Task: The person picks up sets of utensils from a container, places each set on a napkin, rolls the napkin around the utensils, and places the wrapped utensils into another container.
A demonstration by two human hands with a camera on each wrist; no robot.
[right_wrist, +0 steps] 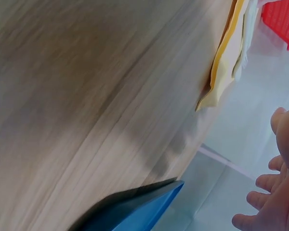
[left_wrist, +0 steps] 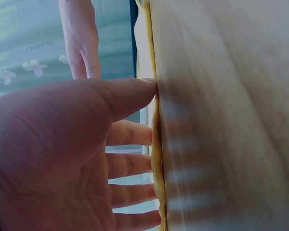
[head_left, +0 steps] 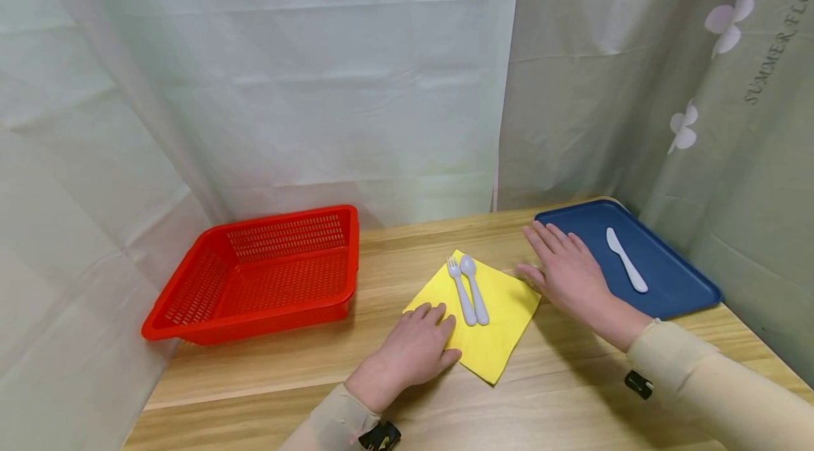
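A yellow napkin (head_left: 509,302) lies on the wooden table, turned like a diamond. On it a pale fork (head_left: 463,292) and a pale spoon (head_left: 475,290) lie side by side. My left hand (head_left: 416,348) rests its fingertips on the napkin's left edge; in the left wrist view the thumb and fingers touch the yellow cloth (left_wrist: 156,144). My right hand (head_left: 568,274) hovers with fingers extended between the napkin and a blue tray (head_left: 674,288), holding nothing. A white knife (head_left: 627,260) lies on that tray.
A red plastic basket (head_left: 286,288) with slotted walls stands at the left of the table. Pale curtains (head_left: 331,83) hang behind and on both sides. The blue tray sits close to the right-hand curtain.
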